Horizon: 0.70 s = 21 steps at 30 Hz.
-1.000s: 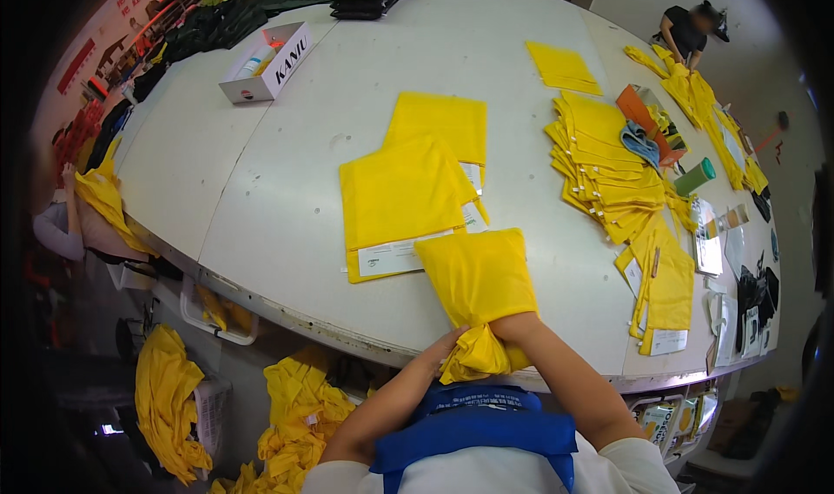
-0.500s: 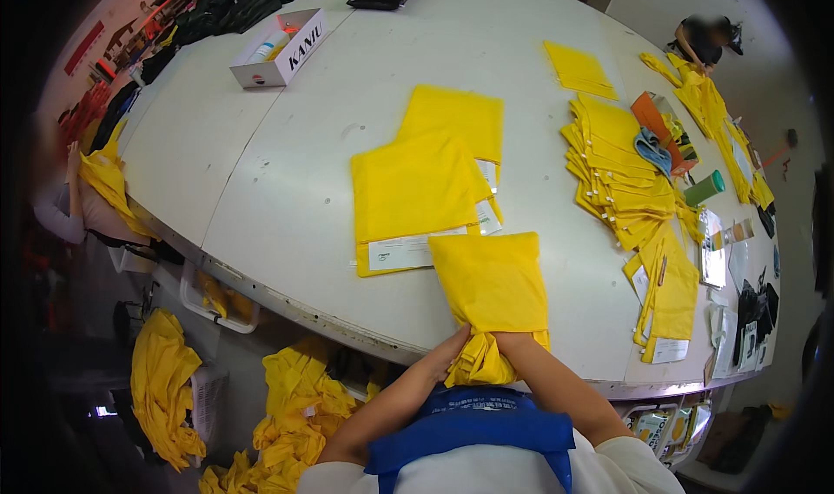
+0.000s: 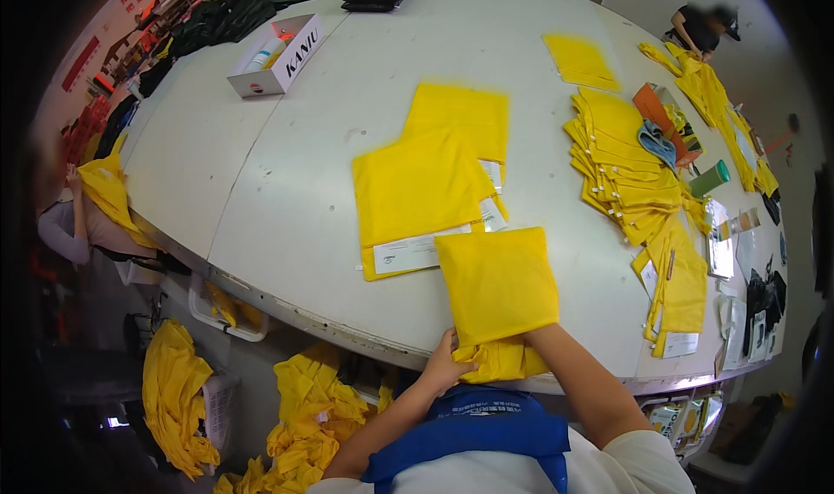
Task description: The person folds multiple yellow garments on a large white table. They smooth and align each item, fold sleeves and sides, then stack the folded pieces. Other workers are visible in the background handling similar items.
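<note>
A folded piece of yellow cloth (image 3: 499, 281) lies at the table's near edge, its flat, square part on the tabletop. Toward me, its lower end is loose and bunched. At the lower left corner my left hand (image 3: 445, 364) is closed on this loose cloth. My right hand (image 3: 546, 339) reaches in from the right under the lower edge of the square part, so its fingers are hidden. Just beyond lie flat, folded yellow pieces (image 3: 413, 185) with white printed cards at their lower edges.
On the right are a fanned stack of yellow pieces (image 3: 621, 159), an orange box (image 3: 653, 107) and a green cup (image 3: 711, 179). A white box (image 3: 269, 72) stands far left. Yellow cloth (image 3: 313, 403) is heaped below the table edge. Other people work at far right and left.
My left hand has moved slightly outward from beneath the cloth to its left corner. My right hand has moved right, and the bunched end has spread wider. The square part looks flatter.
</note>
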{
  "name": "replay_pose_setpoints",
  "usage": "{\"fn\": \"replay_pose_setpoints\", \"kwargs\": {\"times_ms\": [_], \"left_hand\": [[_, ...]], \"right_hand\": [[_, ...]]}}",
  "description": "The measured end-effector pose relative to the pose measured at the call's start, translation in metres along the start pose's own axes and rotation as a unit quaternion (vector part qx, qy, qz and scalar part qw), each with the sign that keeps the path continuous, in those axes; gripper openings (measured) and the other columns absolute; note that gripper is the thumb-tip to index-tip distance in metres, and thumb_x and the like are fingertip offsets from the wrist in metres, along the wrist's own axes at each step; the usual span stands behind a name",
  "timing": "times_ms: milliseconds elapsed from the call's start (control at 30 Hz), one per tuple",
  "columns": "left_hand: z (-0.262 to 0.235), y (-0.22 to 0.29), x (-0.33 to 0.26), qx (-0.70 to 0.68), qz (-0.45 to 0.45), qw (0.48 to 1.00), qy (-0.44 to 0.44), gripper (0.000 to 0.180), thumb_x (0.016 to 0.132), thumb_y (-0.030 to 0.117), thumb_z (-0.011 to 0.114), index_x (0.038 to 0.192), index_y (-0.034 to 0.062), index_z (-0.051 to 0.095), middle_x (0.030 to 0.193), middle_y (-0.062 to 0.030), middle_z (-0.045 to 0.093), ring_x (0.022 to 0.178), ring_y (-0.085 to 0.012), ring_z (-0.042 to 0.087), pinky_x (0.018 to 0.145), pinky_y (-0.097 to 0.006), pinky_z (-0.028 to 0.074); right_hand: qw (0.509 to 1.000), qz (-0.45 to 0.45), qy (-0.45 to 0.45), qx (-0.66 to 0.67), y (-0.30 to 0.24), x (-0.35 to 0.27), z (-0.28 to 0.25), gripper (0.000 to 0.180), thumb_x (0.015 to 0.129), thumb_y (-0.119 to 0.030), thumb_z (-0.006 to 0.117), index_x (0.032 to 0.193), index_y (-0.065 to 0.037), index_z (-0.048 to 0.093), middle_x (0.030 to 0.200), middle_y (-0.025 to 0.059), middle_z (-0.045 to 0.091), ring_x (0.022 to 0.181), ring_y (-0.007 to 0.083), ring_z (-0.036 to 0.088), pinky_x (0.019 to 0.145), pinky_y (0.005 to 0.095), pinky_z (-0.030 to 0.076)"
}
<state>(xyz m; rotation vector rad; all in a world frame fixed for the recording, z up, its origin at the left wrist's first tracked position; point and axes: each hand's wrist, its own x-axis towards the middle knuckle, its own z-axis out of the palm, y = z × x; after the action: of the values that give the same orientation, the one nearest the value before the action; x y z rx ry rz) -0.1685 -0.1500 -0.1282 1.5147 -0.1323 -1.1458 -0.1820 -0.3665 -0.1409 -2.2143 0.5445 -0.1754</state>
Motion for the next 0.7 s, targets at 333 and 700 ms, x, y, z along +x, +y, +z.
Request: {"fn": "replay_pose_setpoints", "kwargs": {"times_ms": [333, 700], "left_hand": [[-0.008, 0.005, -0.014, -0.434, -0.067, 0.898, -0.01, 0.061, 0.087, 0.005, 0.059, 0.139, 0.0076, 0.027, 0.129, -0.011, 0.047, 0.116, -0.0209, 0.049, 0.096, -0.039, 0.042], [-0.05, 0.069, 0.1, 0.186, 0.096, 0.972, 0.108, 0.038, 0.088, 0.017, 0.062, 0.119, 0.005, 0.042, 0.087, -0.0187, 0.066, 0.083, -0.0274, 0.064, 0.073, -0.034, 0.05]], "right_hand": [[0.999, 0.035, -0.02, -0.018, 0.016, 0.009, -0.016, 0.057, 0.095, -0.037, 0.047, 0.138, -0.001, 0.038, 0.144, 0.0222, 0.036, 0.133, 0.0351, 0.033, 0.113, 0.0375, 0.02], [0.97, -0.022, -0.235, 0.06, -0.116, -0.111, -0.01, 0.064, 0.087, -0.031, 0.062, 0.136, 0.002, 0.039, 0.144, 0.0332, 0.024, 0.127, 0.0471, 0.037, 0.108, 0.0455, 0.03]]}}
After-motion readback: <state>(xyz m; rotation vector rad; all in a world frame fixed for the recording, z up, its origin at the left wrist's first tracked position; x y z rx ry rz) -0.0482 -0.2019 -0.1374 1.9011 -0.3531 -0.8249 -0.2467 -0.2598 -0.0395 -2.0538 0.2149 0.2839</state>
